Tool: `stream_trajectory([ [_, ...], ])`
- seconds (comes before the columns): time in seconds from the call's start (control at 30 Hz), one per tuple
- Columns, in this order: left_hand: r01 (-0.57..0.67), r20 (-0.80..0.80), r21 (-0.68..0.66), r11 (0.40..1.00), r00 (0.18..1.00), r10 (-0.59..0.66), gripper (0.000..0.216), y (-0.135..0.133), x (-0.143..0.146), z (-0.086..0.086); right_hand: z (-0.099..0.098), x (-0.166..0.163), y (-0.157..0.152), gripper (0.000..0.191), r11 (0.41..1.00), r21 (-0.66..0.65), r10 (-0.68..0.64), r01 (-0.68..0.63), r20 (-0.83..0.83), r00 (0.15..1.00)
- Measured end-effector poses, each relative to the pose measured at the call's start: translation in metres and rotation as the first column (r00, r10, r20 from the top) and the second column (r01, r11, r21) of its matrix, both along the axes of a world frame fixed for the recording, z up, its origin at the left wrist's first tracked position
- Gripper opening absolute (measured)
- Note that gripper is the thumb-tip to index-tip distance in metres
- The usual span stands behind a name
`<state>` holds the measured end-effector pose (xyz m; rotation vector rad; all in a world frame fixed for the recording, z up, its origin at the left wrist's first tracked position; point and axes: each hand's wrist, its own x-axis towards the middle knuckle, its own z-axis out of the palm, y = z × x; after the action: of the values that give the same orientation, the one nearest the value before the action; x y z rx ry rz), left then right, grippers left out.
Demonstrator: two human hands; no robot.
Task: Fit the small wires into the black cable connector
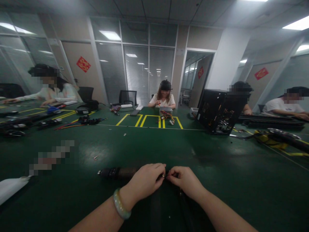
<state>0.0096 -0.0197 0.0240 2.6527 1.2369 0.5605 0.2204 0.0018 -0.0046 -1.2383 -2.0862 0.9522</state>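
Close together over the green table [135,145], my two hands work at a small dark piece with a gold glint [163,175]. My left hand [146,178], with a pale green bangle [120,204] at the wrist, has its fingers curled against the thumb. Facing it, my right hand [187,180] pinches thumb and fingertips together. What each one grips is mostly hidden. A dark cylindrical tool [118,173] with a metal tip lies left of my left hand, its right end covered. Dark strips run beneath my wrists toward the front edge, too dim to identify.
Across the table a person [165,98] handles a box with coloured cables [166,113]. A black computer case [214,111] stands back right. Dark cables and parts [84,120] lie at left, beside a blurred-out hand in a white sleeve [13,187]. More people sit at both sides.
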Motion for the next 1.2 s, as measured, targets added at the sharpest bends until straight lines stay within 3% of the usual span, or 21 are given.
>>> stream_trajectory([
  [1.2,0.007,0.004,-0.008,1.000,1.000,-0.007,0.017,-0.0004,0.0003,0.0004,-0.0023,0.0008,0.0010,0.012,1.000,0.017,0.001,-0.001,-0.002,1.000],
])
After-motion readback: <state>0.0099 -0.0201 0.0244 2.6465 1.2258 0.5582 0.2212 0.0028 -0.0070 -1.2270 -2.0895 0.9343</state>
